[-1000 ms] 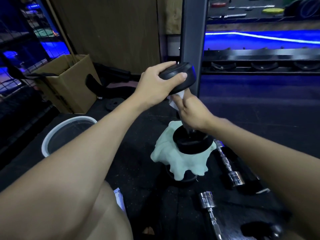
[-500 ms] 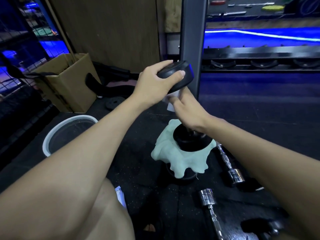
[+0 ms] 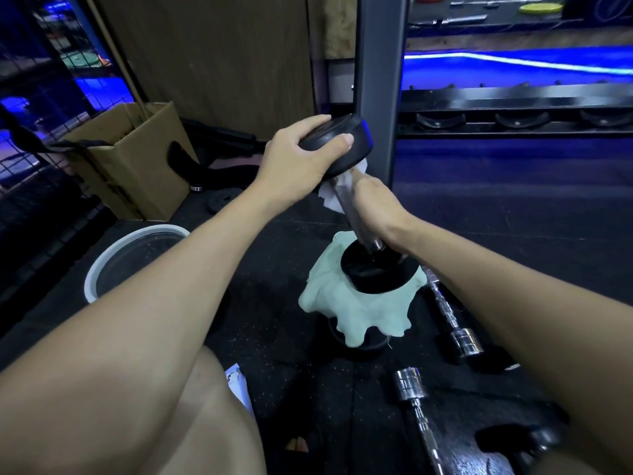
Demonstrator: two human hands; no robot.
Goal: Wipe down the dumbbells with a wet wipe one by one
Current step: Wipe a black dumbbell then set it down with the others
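Left hand (image 3: 301,159) grips dumbbell (image 3: 346,142) top head, dumbbell upright on green cloth (image 3: 346,310). Right hand (image 3: 373,207) wraps wipe (image 3: 330,200) round handle. Bucket (image 3: 102,265) at 9 o'clock.

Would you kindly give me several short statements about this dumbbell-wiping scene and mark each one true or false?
1. The left hand grips the dumbbell by its upper head. True.
2. The right hand holds the white wipe against the handle. True.
3. The dumbbell lies flat on the floor. False: it stands upright on a pale green cloth.
4. The white bucket sits right of the dumbbell. False: it sits left.
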